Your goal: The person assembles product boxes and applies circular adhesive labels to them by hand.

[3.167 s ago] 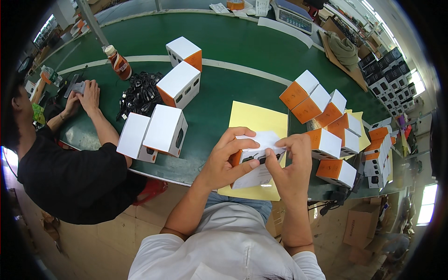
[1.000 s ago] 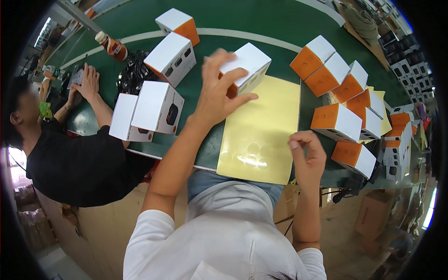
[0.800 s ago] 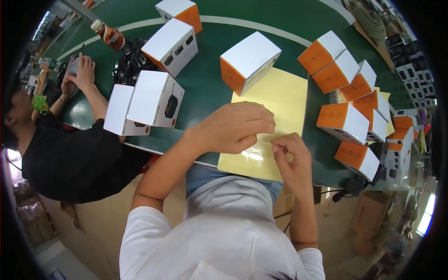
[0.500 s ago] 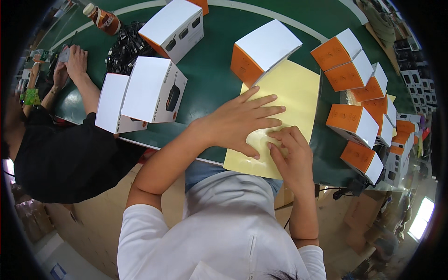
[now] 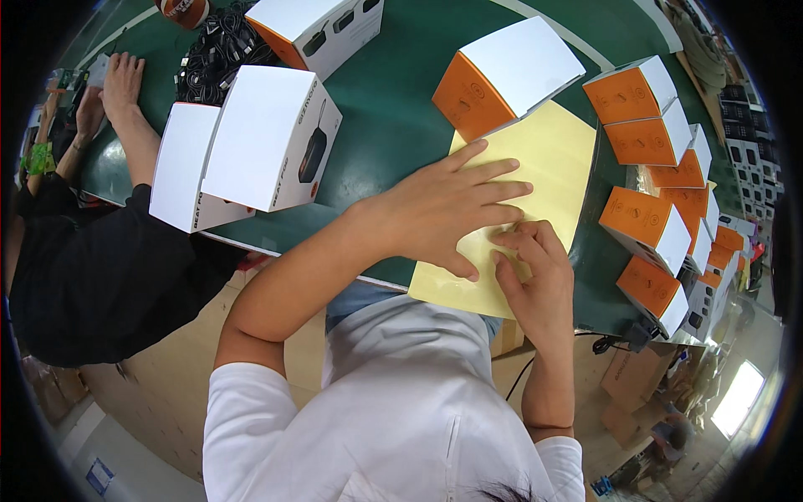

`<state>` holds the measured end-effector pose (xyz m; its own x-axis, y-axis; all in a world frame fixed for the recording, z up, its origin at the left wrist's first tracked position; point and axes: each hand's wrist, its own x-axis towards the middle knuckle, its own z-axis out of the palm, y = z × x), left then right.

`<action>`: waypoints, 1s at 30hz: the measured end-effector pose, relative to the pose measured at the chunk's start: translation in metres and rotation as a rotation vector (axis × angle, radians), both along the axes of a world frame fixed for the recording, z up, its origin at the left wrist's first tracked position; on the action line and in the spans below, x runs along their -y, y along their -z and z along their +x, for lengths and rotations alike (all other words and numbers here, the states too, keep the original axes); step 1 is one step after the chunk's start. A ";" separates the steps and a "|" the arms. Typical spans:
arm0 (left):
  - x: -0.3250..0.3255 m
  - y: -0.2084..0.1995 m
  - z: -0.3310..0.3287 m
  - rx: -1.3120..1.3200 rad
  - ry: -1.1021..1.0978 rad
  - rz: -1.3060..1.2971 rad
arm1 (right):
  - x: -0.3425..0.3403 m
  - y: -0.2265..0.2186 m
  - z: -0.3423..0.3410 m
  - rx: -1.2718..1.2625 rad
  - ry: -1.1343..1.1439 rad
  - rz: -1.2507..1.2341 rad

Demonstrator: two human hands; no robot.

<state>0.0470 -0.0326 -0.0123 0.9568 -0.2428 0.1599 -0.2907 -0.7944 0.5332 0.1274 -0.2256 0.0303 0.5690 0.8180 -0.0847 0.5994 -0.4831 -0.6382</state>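
Note:
A glossy pale yellow sheet (image 5: 556, 159) lies on the table in front of me. My left hand (image 5: 452, 205) rests on it, palm down with fingers spread, holding nothing. Close to its fingertips, my right hand (image 5: 535, 272) is over the sheet with curled fingers, thumb and index finger nearly together in a pinch. Anything between those fingertips is too small to make out. A white and orange box (image 5: 510, 71) stands at the sheet's far edge, just beyond my left fingers.
Two white boxes (image 5: 259, 138) stand left, another box (image 5: 318, 33) behind them, beside a heap of black cables (image 5: 219, 63). Several orange and white boxes (image 5: 640, 217) line the right side. At far left, another person's hands (image 5: 117, 88) work on the green table (image 5: 393, 100).
The view has shifted slightly, so the boxes and sheet sit elsewhere in the picture. Both my hands keep nearly the same place on the sheet. The other person's hands moved a little.

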 end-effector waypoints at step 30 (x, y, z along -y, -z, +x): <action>-0.001 -0.001 0.001 0.005 0.007 -0.020 | -0.008 0.002 0.003 0.160 -0.145 -0.077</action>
<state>0.0483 -0.0316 -0.0118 0.9542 -0.2465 0.1698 -0.2993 -0.7816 0.5473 0.1301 -0.2174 0.0286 0.4573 0.8867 -0.0681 0.7568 -0.4283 -0.4938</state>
